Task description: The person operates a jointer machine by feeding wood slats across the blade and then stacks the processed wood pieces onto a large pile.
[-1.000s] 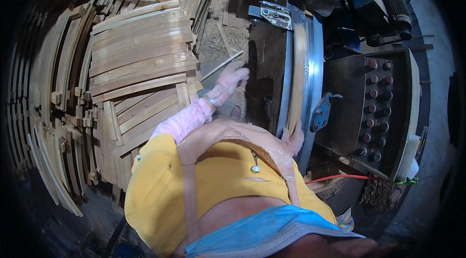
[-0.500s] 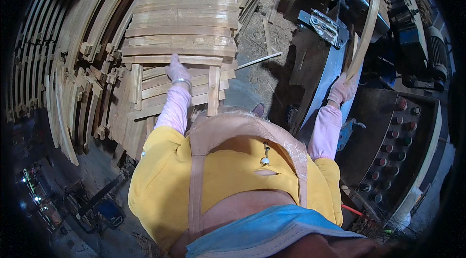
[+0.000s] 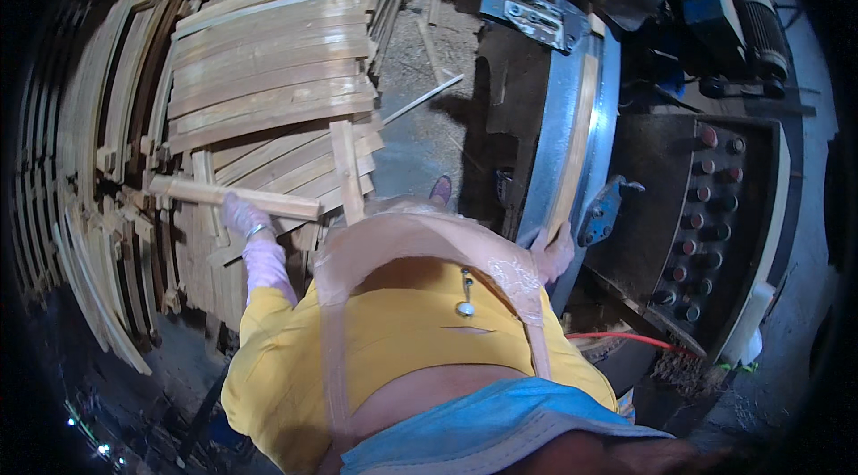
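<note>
Out to the left, my gloved left hand (image 3: 243, 214) is closed round a wooden slat (image 3: 286, 204), held crosswise just below the nearest row of a stack of pale slats (image 3: 268, 64). On the right, my right hand (image 3: 553, 253) grips the near end of a long, narrow wooden strip (image 3: 576, 131). That strip lies lengthwise on a shiny metal machine bed (image 3: 552, 131). Its far end reaches beside a metal guide fixture (image 3: 534, 17). Two upright slats stand under the near edge of the stack, one of them a short board (image 3: 347, 171).
More curved slats (image 3: 85, 117) are piled at the far left. Right of the machine stands a control panel (image 3: 706, 216) with several knobs and buttons. A blue clamp (image 3: 604, 211) sits beside the bed. A red hose (image 3: 626, 338) runs below the panel. Sawdust and a thin offcut (image 3: 424, 100) lie on the floor.
My left hand has taken a slat off the stack's near edge and drawn it toward me. My right hand has lowered its raised strip onto the machine bed and come nearer my body.
</note>
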Motion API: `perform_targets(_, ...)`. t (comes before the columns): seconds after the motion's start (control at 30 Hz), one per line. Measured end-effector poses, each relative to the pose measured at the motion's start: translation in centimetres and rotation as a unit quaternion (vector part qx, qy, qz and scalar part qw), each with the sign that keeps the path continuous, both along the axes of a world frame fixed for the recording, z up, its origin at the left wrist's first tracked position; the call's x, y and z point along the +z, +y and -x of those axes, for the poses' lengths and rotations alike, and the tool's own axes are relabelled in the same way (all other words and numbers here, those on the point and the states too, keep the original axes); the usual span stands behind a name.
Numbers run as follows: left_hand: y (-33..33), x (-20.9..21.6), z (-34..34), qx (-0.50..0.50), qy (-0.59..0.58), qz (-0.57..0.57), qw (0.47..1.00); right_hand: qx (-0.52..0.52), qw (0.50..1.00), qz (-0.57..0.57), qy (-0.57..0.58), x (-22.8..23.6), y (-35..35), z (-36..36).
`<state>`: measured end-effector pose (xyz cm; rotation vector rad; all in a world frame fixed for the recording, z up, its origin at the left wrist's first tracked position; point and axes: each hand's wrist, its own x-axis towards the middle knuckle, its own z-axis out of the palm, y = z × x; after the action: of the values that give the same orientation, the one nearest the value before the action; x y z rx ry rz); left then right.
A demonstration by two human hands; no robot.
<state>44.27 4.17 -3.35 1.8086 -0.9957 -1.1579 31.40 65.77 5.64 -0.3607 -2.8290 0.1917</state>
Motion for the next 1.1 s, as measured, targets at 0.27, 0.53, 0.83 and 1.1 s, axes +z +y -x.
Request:
perform_targets(0.27, 3.7, 6.2, 4.8, -0.014, 0.098, 0.174, 0.980, 0.131, 0.980, -0.098, 0.118, -2.9, 0.7, 21.3)
perform_targets(0.53, 14.5, 13.3, 22.7, -0.285, 0.239, 0.096, 0.923, 0.405, 0.844, 0.345, -0.066, 4.3, -13.3, 25.4)
perform_targets(0.83, 19.7, 10.8, 24.0, -0.476, 0.127, 0.100, 0.864, 0.287, 0.918, 0.274, 0.012, 1.8, -10.8, 12.0)
perform_targets(1.1, 3.9, -2.0, 14.6, -0.193, -0.001, -0.045, 0.980, 0.060, 0.994, 0.000, -0.092, 1.2, 0.0, 4.5)
